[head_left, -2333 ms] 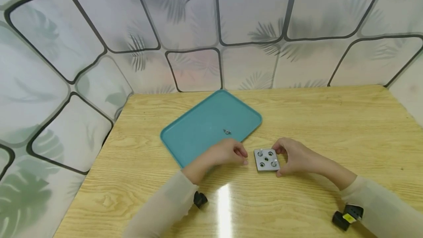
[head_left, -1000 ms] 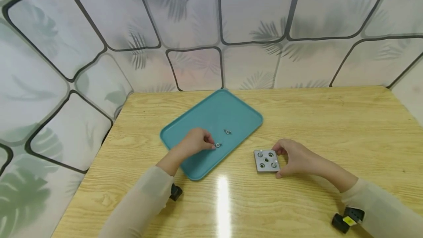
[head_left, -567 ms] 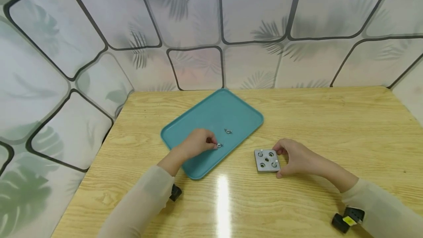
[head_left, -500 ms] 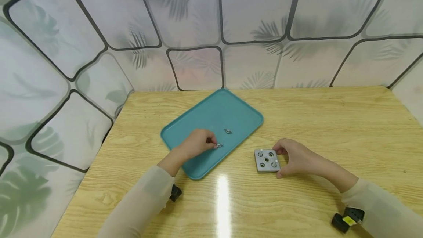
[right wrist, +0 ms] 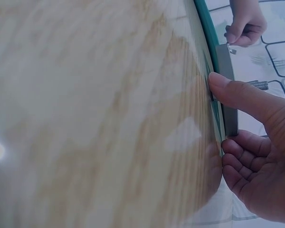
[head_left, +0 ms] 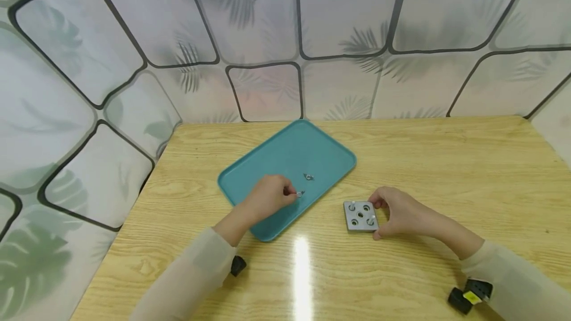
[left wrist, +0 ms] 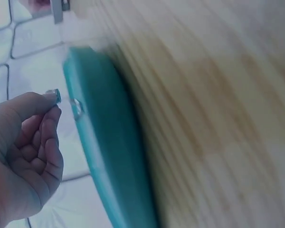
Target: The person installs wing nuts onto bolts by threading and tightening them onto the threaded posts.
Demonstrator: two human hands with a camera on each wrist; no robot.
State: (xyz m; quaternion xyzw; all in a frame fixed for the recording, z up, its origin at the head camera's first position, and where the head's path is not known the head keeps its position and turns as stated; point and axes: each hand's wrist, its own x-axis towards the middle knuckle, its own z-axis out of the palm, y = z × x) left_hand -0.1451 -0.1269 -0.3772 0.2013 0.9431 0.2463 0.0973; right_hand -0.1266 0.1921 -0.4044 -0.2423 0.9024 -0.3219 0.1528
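Over the teal tray [head_left: 285, 155], my left hand [head_left: 269, 196] pinches a small metal wing nut [head_left: 301, 194] between thumb and index finger. The left wrist view shows that wing nut [left wrist: 56, 95] at the fingertips, just off the tray. A second wing nut [head_left: 309, 177] lies on the tray a little farther back. On the table to the right, my right hand [head_left: 403, 214] grips the edges of a square grey metal plate [head_left: 359, 222], thumb on the near side. Two upright threaded studs [head_left: 371, 220] stand in it at opposite corners, among several round holes.
The tray sits at an angle on a light wooden table [head_left: 446, 162], left of the plate. A patterned covering [head_left: 339, 88] rises behind the table's back edge and along its left side. Black wrist devices [head_left: 470, 294] hang beneath both sleeves.
My left hand went from beside the plate to the tray and took hold of the wing nut. It has just shifted slightly right, the nut tilting with it. My right hand and the plate stayed put.
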